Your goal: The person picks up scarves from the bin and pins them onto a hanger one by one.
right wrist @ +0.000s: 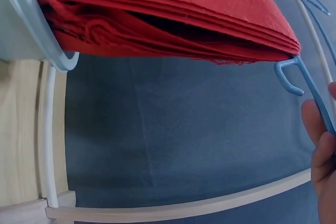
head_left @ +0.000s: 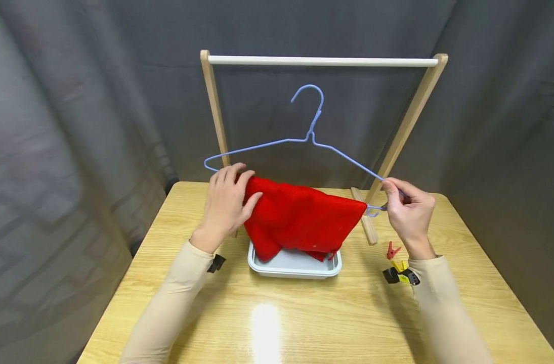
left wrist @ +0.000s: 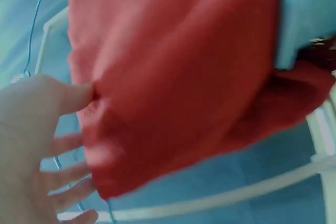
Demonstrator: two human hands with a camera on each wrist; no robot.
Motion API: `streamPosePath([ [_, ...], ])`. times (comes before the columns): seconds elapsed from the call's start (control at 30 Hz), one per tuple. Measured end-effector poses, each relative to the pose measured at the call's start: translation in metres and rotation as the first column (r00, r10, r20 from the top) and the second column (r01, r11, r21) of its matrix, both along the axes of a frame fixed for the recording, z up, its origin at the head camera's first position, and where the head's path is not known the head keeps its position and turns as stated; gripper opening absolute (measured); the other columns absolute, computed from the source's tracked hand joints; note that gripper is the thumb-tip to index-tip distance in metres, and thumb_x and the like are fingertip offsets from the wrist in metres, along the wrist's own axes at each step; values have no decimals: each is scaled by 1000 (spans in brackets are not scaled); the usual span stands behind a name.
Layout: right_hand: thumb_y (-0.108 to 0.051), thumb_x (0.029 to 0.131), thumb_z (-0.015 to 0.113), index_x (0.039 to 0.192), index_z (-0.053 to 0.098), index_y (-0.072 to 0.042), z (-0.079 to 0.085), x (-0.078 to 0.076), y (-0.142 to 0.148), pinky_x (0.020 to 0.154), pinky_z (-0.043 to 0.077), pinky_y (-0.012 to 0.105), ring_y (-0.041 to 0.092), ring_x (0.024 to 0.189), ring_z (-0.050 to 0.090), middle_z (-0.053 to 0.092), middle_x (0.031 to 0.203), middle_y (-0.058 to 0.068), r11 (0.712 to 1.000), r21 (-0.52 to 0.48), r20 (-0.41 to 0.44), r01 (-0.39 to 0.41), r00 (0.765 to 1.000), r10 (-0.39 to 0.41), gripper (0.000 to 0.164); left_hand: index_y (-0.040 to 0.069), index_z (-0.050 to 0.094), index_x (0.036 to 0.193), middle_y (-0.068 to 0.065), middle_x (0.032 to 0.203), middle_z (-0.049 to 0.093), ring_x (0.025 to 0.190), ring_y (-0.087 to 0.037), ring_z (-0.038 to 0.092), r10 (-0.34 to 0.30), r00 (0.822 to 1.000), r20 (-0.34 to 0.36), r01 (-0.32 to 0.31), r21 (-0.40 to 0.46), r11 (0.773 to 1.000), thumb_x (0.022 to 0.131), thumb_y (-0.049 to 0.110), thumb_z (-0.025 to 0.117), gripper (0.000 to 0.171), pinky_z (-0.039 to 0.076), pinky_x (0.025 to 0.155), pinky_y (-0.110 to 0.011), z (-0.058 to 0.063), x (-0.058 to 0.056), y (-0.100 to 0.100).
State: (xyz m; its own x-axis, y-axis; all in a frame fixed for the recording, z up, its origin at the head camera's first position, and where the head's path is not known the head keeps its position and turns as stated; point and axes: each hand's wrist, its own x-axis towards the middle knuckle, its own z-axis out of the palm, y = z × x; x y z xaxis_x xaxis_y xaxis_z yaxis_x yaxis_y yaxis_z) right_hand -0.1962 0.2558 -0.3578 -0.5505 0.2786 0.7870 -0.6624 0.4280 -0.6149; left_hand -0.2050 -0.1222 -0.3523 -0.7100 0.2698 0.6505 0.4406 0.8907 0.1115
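Note:
A red cloth (head_left: 304,215) hangs folded over the bottom bar of a light blue clothes hanger (head_left: 340,151). My left hand (head_left: 224,202) holds the cloth's upper left end, thumb on its near face. In the left wrist view, the thumb dents the red cloth (left wrist: 173,77) and the other fingers reach its edge. My right hand (head_left: 411,207) pinches the hanger's right corner, beside the small hook under it. The right wrist view shows several stacked layers of red cloth (right wrist: 210,14) along the side. The cloth's lower part hangs over a pale plastic tray (head_left: 295,274).
Behind the hanger stands a rack with a white rail (head_left: 322,61) and wooden posts (head_left: 409,121). A red clothespin (head_left: 392,251) and a yellow clothespin (head_left: 398,265) lie on the wooden table (head_left: 340,318) near my right wrist. Grey curtains surround the table.

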Motion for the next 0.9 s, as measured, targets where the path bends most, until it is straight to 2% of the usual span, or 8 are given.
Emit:
streamPosePath([
  [0.1,10,90,76,87,78,13,0,-2,5,48,31,8,-11,49,46,67,72,-27,1000,0,11,-7,1000,7,5,2,67,123,-20,124,65,110,-40,62,48,998,48,-58,226,972,98,31,72,38,51,92,-52,-10,3,-8],
  [0.2,10,91,75,88,76,15,-2,-3,11,47,35,7,-11,48,50,67,70,-26,1000,-16,25,-23,999,23,7,1,67,121,-19,115,70,105,-38,66,-37,967,251,-85,457,886,103,32,65,36,54,91,-50,-20,5,-14],
  [0.37,8,94,73,90,75,17,-1,-5,17,47,41,7,-10,47,57,68,68,-25,998,-42,24,-38,999,39,10,-7,55,145,-27,138,67,130,-40,64,-380,774,506,-85,678,730,112,28,51,49,47,116,-52,-31,-7,-23],
  [0.47,7,94,73,90,76,17,-2,-5,19,47,42,8,-9,47,58,69,67,-24,998,-43,26,-40,999,42,11,-9,58,140,-22,127,71,120,-31,67,-458,729,508,-101,742,663,111,23,55,43,49,113,-43,-34,-16,-27],
  [0.63,8,93,74,90,76,16,-6,-5,22,48,42,7,-10,48,57,68,69,-25,999,-14,35,-34,999,34,8,-8,64,109,11,83,71,81,-6,65,-498,795,347,-14,831,556,105,10,64,19,52,83,-22,-30,-16,-27],
  [0.77,11,91,74,91,77,15,-11,-4,24,47,40,6,-13,48,54,64,66,-27,999,24,32,-29,999,28,5,-9,62,109,13,85,70,72,-3,65,-516,840,169,122,867,483,104,4,64,14,52,72,-19,-13,-9,-21],
  [0.83,12,91,73,91,76,16,-13,-3,25,47,40,6,-12,48,54,62,64,-26,999,23,34,-36,999,35,5,-8,63,111,6,90,71,67,-2,65,-474,869,142,135,854,503,103,6,65,16,52,66,-18,-5,-6,-19],
  [0.9,11,92,73,92,75,18,-15,-2,25,47,42,7,-11,47,55,63,65,-25,999,-9,38,-45,998,46,7,-4,65,111,-3,94,74,63,0,63,-370,918,142,106,812,574,102,10,68,17,50,62,-17,3,-4,-17],
])
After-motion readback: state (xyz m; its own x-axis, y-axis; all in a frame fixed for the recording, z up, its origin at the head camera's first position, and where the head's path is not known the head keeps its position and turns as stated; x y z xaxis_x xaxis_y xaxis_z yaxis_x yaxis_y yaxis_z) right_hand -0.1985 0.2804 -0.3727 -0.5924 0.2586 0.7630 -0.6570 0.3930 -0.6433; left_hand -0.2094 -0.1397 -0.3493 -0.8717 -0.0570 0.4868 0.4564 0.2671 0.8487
